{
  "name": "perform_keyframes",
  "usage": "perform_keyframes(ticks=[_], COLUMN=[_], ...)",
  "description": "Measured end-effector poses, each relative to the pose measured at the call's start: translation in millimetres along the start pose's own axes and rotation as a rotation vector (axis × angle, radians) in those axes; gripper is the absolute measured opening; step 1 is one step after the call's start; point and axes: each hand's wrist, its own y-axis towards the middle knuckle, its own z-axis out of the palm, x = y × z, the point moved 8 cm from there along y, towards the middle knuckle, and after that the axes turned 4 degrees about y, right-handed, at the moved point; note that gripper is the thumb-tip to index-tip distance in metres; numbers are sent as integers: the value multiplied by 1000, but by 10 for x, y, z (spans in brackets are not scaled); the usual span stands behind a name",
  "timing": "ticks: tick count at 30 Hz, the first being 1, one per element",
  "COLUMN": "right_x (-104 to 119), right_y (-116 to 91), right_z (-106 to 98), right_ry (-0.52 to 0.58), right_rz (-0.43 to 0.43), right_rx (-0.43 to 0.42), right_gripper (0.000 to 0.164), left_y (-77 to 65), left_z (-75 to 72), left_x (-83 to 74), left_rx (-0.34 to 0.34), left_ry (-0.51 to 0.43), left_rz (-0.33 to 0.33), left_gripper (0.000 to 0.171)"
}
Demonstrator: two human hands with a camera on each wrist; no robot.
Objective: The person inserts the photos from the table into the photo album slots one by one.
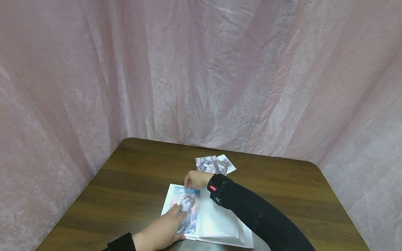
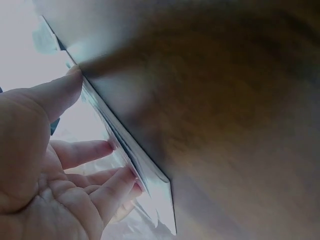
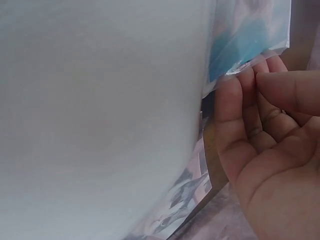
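A white photo album lies spread out on the table. Its left page carries a kitten photo inside a clear plastic sleeve. My left hand rests on that page, fingers spread over the photo's lower part. In the left wrist view the thumb reaches the album's edge. At the page's top edge my right hand bends its fingers and pinches the rim of the sleeve, thumb against the fingers. The photo's blue top shows just inside the rim in the right wrist view.
Several loose kitten photos overlap on the wooden table beyond the album, partly behind the right hand. Blank sleeved pages stack on the album's right side, under the right forearm. A pink curtain hangs along the table's far edge.
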Motion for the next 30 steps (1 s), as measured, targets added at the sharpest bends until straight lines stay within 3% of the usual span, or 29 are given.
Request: perform_keyframes(ticks=[8, 17, 24, 30], right_x=[45, -19, -307, -622], right_y=[-42, -72, -174, -277], right_z=[-87, -406, -758, -940], right_ry=[5, -65, -40, -30], right_rz=[-44, -87, -16, 50], right_rx=[-28, -107, -184, -222], right_gripper=[31, 14, 18, 21], left_y=[-2, -7, 3, -15], left_z=[-2, -18, -14, -14], left_x=[1, -5, -2, -15], left_rx=[-27, -31, -20, -24], left_ry=[15, 30, 17, 16], left_rz=[-2, 8, -3, 0], left_gripper=[71, 71, 71, 71])
